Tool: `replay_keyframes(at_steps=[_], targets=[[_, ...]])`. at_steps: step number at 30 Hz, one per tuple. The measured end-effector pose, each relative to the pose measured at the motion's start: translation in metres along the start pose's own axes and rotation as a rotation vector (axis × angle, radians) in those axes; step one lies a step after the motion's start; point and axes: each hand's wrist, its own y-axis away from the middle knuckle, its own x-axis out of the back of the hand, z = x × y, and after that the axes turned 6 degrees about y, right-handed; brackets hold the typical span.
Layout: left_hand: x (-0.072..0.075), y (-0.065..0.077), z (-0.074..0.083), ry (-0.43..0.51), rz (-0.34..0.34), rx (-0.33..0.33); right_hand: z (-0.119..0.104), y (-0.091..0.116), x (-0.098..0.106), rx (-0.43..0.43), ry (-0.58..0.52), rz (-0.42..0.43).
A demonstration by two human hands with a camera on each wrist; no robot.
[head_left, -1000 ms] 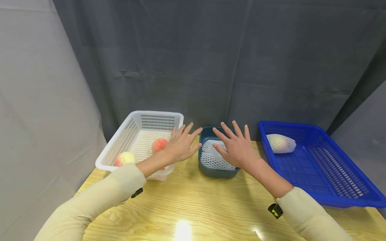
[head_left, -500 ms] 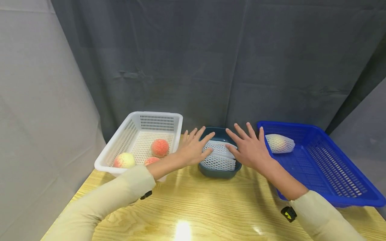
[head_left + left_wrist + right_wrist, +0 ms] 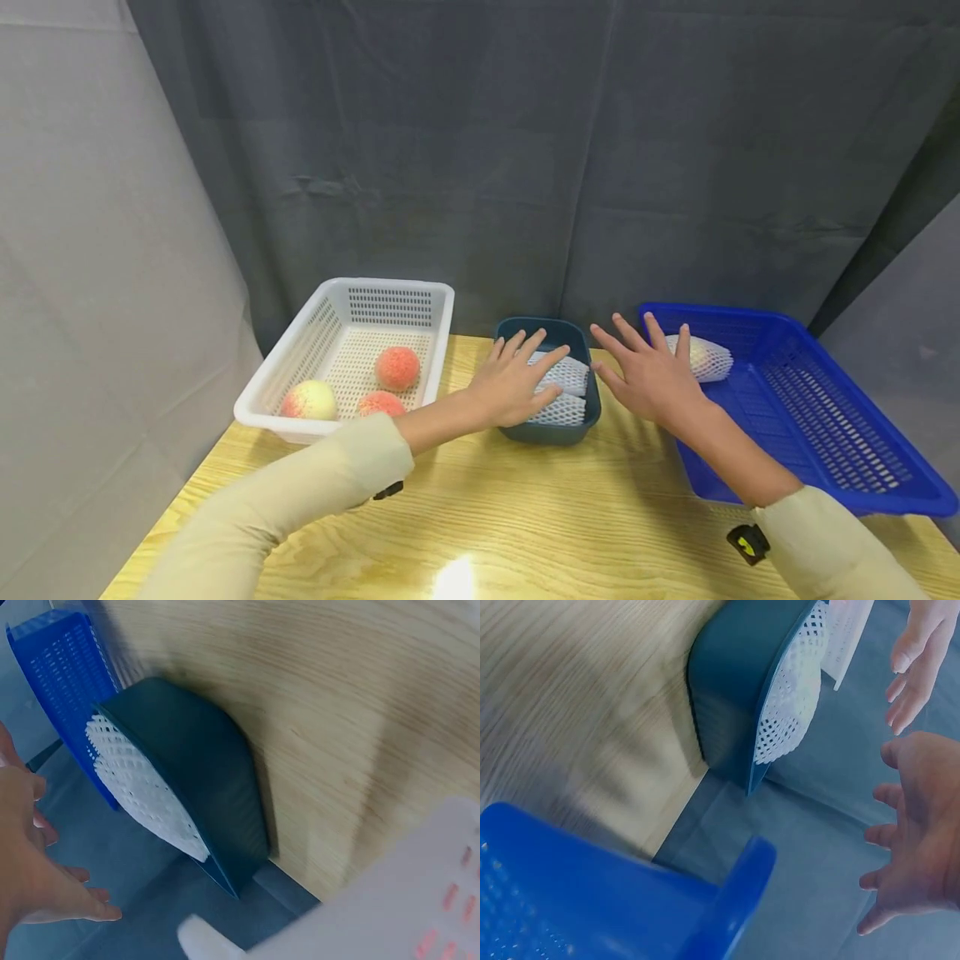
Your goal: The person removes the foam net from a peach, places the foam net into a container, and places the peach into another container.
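Observation:
My left hand (image 3: 517, 385), fingers spread and straight, hovers over a dark teal bin (image 3: 551, 435) and covers part of it. Inside that bin lie white foam net sleeves (image 3: 566, 375), also visible past the rim in the left wrist view. My right hand (image 3: 654, 377) is held palm down with spread fingers, over the gap between the teal bin and a blue basket (image 3: 795, 492). Its fingertips overlap the blue basket's near left corner in the head view. Nothing is held in either hand. A peach in a foam net (image 3: 711, 360) lies in the blue basket, partly hidden by the right fingers.
A white basket (image 3: 292, 350) stands at the left with a yellow-red peach (image 3: 311, 401), a red peach (image 3: 397, 368) and another red peach (image 3: 380, 403) in it. All three containers stand on a wooden table (image 3: 525, 517) before a dark grey curtain (image 3: 450, 167).
Both hands have moved to the right, fingers still spread. The left has gone from beside the white basket to over the teal bin; the right from the teal bin to the blue basket's edge.

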Motion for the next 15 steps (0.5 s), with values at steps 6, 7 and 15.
replay_keyframes(at_steps=[6,7,15], targets=[[-0.004,-0.005,0.016,-0.010,-0.018,-0.008,0.010,0.007,0.000,-0.028,0.005,-0.042],[-0.004,-0.006,0.019,-0.013,-0.019,-0.012,0.011,0.008,0.000,-0.033,0.007,-0.054],[-0.010,-0.013,0.038,-0.014,-0.034,-0.039,0.024,0.015,-0.002,-0.061,-0.010,-0.083]])
